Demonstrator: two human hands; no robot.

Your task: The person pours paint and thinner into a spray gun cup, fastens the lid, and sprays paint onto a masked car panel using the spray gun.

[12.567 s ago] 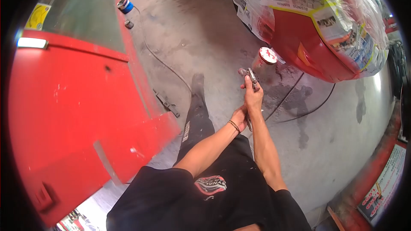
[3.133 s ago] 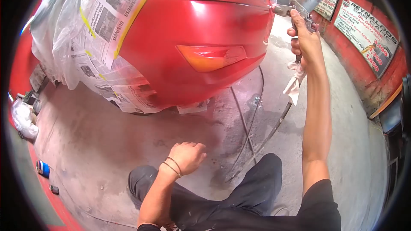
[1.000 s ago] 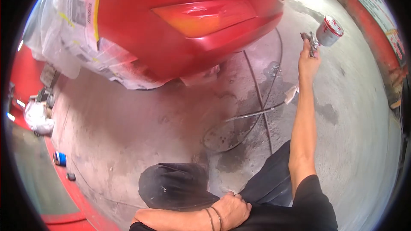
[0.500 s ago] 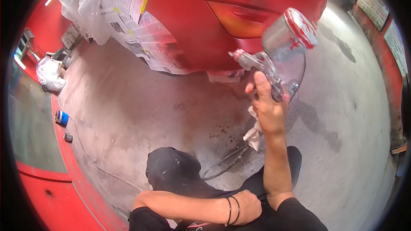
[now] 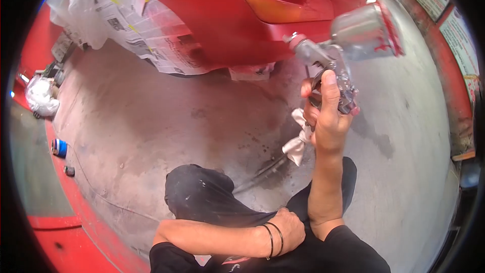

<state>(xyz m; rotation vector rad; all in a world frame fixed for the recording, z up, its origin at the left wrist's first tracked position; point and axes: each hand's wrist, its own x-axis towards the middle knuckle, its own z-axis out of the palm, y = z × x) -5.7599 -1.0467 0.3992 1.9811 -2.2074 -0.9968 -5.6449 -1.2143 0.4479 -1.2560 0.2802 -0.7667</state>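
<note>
Stained concrete floor [image 5: 151,121] spreads below and to the left of both hands, darker with wet patches just under the raised one. Right hand [image 5: 326,116] is up at arm's length, closed around the grip of a spray gun [image 5: 328,68], thumb laid along the back of the handle; a finger seems to sit at the trigger, though how far it is pulled cannot be told. Metal cup [image 5: 366,30] rides on top of the gun, tipped to the right of the hand, its lid smeared red. Gun's long axis runs from the hand up and leftward, nozzle toward the red car bumper [image 5: 232,25] just beyond it, near but apart. Amber lamp [image 5: 283,5] sits in the bumper above the nozzle. White rag [image 5: 298,141] hangs just below the right hand, with the hose [image 5: 262,172] trailing from there down to the floor. Left hand [image 5: 290,230] is low and close to the body, closed on dark trouser cloth by the bent knee [image 5: 202,197], two bands on the wrist, well apart from the gun. Newspaper masking [image 5: 146,35] and clear plastic sheet cover the car left of the bare red area. Blue tape roll [image 5: 59,147] lies far to the left of the hands, by a red panel edge.
</note>
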